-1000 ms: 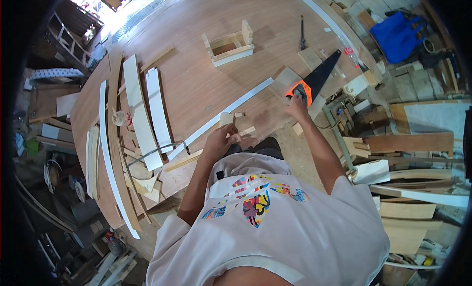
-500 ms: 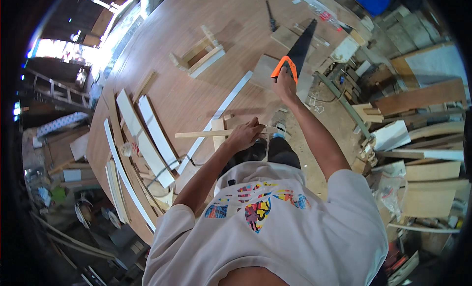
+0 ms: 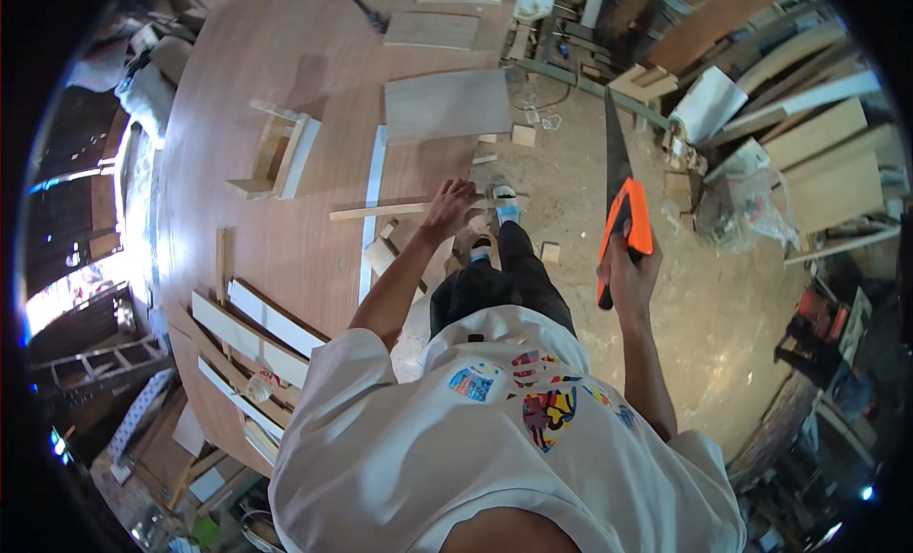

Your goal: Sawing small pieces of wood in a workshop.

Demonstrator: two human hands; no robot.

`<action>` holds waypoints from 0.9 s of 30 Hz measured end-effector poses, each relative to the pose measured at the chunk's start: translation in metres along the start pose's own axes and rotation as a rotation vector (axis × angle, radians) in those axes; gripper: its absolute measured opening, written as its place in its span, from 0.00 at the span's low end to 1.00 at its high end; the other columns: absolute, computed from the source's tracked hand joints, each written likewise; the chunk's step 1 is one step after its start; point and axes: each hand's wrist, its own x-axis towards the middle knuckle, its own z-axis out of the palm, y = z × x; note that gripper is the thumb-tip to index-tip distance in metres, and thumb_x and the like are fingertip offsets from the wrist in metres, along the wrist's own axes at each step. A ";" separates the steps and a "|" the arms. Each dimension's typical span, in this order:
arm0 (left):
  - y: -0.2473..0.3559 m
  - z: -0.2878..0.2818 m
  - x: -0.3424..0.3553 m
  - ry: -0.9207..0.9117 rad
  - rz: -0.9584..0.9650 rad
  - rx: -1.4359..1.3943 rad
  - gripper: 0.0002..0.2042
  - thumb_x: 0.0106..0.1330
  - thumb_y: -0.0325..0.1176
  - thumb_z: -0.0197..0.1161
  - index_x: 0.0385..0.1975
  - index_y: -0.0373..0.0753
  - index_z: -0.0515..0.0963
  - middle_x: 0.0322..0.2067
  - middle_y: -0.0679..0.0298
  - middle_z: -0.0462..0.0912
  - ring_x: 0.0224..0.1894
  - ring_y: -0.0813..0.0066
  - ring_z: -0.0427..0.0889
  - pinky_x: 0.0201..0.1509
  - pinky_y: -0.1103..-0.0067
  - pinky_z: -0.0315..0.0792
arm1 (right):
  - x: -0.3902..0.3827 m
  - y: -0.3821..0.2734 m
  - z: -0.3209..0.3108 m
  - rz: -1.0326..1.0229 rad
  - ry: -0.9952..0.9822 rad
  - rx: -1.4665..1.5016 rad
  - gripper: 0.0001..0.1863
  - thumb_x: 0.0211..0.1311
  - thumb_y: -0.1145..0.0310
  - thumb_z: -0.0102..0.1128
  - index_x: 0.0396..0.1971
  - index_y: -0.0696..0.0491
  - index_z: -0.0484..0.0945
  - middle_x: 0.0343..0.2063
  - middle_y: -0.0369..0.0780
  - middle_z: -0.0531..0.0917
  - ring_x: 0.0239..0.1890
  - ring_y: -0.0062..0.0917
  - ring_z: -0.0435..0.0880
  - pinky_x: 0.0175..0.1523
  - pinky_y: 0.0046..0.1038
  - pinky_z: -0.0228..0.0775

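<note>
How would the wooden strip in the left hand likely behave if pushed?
Probably stiff: the wooden strip looks straight either side of the left hand. Likely light, being slender. Gripped over a short stretch, it may pivot.

Left hand [image 3: 451,209] plus right hand [image 3: 631,272]: two hands | saw [image 3: 631,196]: one | held stick [image 3: 385,210]: one | table [image 3: 223,116]: one | wooden frame [image 3: 299,158]: one | grey panel [image 3: 447,106]: one | black tool [image 3: 366,11] on table: one | broad white boards [image 3: 247,339]: two | narrow white strips [image 3: 370,244]: at least two | floor blocks [image 3: 523,135]: at least two | feet [image 3: 504,190]: two | ladder [image 3: 105,362]: one | clear container [image 3: 260,386]: one | shirt [image 3: 380,448]: one
</note>
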 end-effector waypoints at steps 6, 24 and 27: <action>-0.006 -0.009 -0.005 0.098 0.085 -0.064 0.15 0.50 0.38 0.67 0.37 0.40 0.80 0.36 0.65 0.75 0.46 0.66 0.71 0.53 0.71 0.65 | -0.054 0.047 -0.013 0.285 0.090 0.007 0.04 0.56 0.78 0.48 0.28 0.53 0.65 0.09 0.32 0.66 0.06 0.17 0.63 0.12 0.22 0.55; -0.018 -0.010 -0.019 0.041 0.228 -0.043 0.15 0.52 0.36 0.65 0.39 0.40 0.79 0.43 0.56 0.71 0.49 0.58 0.71 0.49 0.66 0.67 | -0.087 0.036 0.088 0.387 -0.196 0.148 0.06 0.55 0.77 0.52 0.31 0.57 0.66 0.17 0.35 0.68 0.11 0.15 0.69 0.14 0.20 0.60; -0.022 -0.010 -0.020 0.021 0.240 -0.051 0.13 0.53 0.37 0.64 0.38 0.43 0.79 0.44 0.58 0.72 0.47 0.59 0.71 0.49 0.67 0.67 | -0.088 0.036 0.092 0.372 -0.174 0.143 0.05 0.55 0.76 0.51 0.31 0.58 0.66 0.18 0.36 0.69 0.10 0.16 0.69 0.13 0.20 0.60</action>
